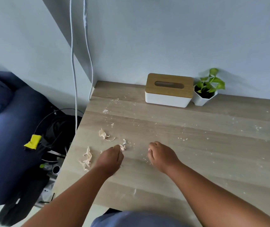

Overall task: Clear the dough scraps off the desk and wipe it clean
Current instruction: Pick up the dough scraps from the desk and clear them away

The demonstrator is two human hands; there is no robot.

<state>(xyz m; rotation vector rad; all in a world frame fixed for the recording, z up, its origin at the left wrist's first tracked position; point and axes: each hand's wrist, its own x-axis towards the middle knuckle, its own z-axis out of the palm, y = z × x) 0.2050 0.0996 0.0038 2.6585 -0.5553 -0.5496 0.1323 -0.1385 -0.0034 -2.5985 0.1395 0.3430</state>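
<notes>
Both my bare forearms reach forward and slightly inward from the bottom of the view. My left hand [110, 158] is knuckles up, its fingers drawn together at the tips in a pinch. My right hand [161, 155] sits just beside it, apart from it, back of the hand up, fingers curled under loosely, thumb tucked on the inner side; I cannot tell whether it holds anything.

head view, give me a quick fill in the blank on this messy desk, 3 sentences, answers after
1. The left hand pinches a dough scrap on the ____.
2. The tissue box has a wooden lid and a ____ base.
3. Beside the tissue box stands a small ____ in a white pot.

Missing words: desk; white; plant
</notes>
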